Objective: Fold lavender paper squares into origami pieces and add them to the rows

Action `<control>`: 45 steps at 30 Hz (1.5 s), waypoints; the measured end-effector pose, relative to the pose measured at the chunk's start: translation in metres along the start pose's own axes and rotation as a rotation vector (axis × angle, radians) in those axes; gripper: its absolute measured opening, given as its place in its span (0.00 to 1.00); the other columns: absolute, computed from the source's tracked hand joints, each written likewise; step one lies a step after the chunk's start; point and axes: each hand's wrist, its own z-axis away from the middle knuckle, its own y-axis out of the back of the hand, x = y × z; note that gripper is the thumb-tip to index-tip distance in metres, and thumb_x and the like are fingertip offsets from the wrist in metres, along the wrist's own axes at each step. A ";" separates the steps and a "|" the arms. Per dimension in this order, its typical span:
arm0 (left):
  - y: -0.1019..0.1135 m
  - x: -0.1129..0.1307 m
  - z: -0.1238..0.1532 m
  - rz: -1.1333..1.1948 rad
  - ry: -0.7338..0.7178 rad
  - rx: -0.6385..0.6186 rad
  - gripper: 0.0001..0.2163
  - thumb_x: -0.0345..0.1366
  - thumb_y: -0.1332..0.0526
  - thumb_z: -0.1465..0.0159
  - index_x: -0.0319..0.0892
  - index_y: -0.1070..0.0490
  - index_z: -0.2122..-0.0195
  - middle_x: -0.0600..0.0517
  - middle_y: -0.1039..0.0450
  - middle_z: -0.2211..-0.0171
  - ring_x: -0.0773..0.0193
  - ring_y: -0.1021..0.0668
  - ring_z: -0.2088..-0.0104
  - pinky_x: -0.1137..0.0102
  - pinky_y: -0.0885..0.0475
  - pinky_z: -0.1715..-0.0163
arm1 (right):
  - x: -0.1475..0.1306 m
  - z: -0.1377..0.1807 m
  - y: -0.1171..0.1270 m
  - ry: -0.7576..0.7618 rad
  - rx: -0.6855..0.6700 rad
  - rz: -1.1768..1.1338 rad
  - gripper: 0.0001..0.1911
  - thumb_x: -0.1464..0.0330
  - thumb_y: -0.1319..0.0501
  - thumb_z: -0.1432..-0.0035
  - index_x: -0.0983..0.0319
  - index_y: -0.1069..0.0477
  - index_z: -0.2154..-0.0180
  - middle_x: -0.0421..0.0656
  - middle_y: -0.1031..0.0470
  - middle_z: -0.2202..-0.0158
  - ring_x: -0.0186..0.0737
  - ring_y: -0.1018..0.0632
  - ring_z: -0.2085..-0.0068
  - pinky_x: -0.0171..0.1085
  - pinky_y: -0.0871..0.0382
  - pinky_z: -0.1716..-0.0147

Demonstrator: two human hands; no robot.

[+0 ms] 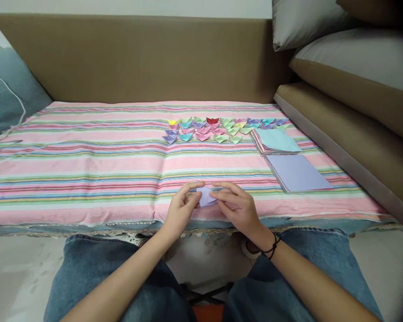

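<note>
A small piece of folded lavender paper point(206, 197) is held between both hands, just above the front edge of the striped cloth. My left hand point(182, 203) pinches its left side between thumb and fingers. From the other side, my right hand point(238, 205) grips the right part, its fingertips partly covering the folds. Further back stand several folded paper boats in rows, among them a red boat point(212, 121), a blue boat point(186, 137) and a pink boat point(202, 136).
To the right lie a stack of lavender paper point(298, 174) and a stack topped with light blue paper point(278, 140). The striped cloth point(70, 165) covers the seat. Grey and brown cushions point(356, 67) are piled at the right, and a brown backrest point(147, 58) rises behind.
</note>
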 end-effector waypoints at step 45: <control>0.000 -0.005 -0.003 0.127 -0.063 -0.065 0.17 0.29 0.34 0.48 0.45 0.31 0.56 0.47 0.39 0.42 0.66 0.21 0.65 0.73 0.25 0.65 | 0.007 -0.005 0.008 -0.750 0.021 -0.591 0.18 0.63 0.30 0.58 0.61 0.28 0.64 0.41 0.21 0.73 0.38 0.22 0.73 0.39 0.25 0.69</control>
